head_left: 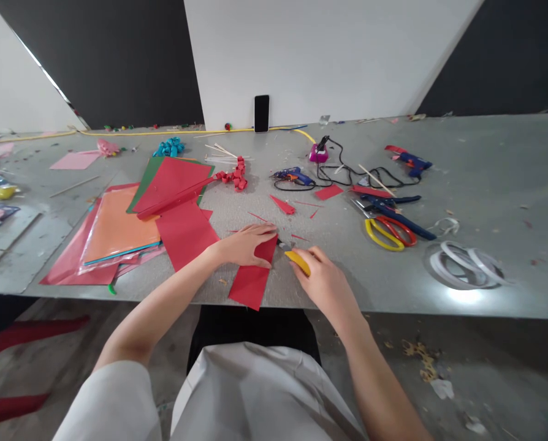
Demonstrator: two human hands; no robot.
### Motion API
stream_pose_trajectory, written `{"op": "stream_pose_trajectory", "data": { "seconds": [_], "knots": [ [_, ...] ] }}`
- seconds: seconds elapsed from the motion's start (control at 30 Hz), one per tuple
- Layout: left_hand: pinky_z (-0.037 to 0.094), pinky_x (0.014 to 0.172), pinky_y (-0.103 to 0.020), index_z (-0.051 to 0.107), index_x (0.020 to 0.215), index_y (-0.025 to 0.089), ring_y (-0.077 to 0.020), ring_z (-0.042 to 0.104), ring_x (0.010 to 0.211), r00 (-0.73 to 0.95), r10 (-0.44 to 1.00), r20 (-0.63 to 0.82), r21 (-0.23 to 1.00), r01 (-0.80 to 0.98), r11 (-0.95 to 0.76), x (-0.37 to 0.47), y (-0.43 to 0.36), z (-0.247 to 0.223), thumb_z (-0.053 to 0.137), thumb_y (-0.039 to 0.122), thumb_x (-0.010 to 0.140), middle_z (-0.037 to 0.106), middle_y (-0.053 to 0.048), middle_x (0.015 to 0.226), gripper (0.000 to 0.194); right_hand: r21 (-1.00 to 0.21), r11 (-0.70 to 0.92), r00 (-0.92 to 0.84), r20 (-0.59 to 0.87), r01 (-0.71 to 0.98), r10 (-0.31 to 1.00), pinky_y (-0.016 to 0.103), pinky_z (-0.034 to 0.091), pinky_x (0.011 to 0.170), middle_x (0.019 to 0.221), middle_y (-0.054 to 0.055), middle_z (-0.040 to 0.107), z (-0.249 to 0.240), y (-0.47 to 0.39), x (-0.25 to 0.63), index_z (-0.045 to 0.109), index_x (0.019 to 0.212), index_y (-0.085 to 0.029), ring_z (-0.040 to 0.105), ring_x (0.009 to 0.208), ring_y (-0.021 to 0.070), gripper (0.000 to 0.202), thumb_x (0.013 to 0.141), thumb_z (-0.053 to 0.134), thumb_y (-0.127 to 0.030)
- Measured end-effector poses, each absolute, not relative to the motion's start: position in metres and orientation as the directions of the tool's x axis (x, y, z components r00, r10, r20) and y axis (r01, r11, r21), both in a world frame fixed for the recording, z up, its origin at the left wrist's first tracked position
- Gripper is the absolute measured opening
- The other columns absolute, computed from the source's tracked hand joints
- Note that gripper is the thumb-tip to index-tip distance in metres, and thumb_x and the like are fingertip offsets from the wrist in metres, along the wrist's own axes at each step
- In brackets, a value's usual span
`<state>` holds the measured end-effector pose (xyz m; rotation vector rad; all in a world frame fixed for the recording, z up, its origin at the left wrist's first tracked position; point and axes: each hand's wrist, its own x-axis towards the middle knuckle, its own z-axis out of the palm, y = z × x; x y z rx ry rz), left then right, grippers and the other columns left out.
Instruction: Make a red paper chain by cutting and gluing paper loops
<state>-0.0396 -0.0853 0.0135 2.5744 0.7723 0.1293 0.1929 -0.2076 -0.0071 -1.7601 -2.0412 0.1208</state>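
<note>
Currently flat on grey table (476,171): red paper strip (250,284), long axis running away from near edge, leaning right. Nearer: left hand (246,246), fingers spread across far half. Just right: yellow cutter (298,263), gripped in right hand (325,282), tip beside strip's far end.

From near, above and behind the fingers (261,229), the head view faces forward and down, the wall (329,55) beyond them.
</note>
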Motion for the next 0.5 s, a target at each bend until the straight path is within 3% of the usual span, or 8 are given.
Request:
{"op": "stream_pose_trajectory", "data": {
  "seconds": [0.33,0.5],
  "knots": [
    [0.018,0.134,-0.049,0.035,0.167,0.021,-0.0333,0.024,0.164,0.845,0.534,-0.013,0.45,0.482,-0.752,-0.04,-0.084,0.012,0.08,0.058,0.086,0.029,-0.017,0.175,0.099,-0.335,0.152,-0.051,0.292,0.93,0.955,0.034,0.049,0.064,0.111,0.012,0.071,-0.006,-0.191,0.201,0.071,0.129,-0.022,0.072,0.079,0.0241,0.034,0.104,0.052,-0.035],
    [0.023,0.13,-0.055,0.037,0.165,0.022,-0.0382,0.033,0.158,0.784,0.62,-0.02,0.431,0.566,-0.702,-0.042,-0.083,0.019,0.084,0.059,0.08,0.04,-0.017,0.17,0.104,-0.317,0.074,0.025,0.297,0.946,0.954,0.036,0.049,0.067,0.112,0.013,0.071,-0.004,-0.185,0.222,0.072,0.129,-0.02,0.072,0.081,0.026,0.035,0.103,0.055,-0.036]
  ]
}}
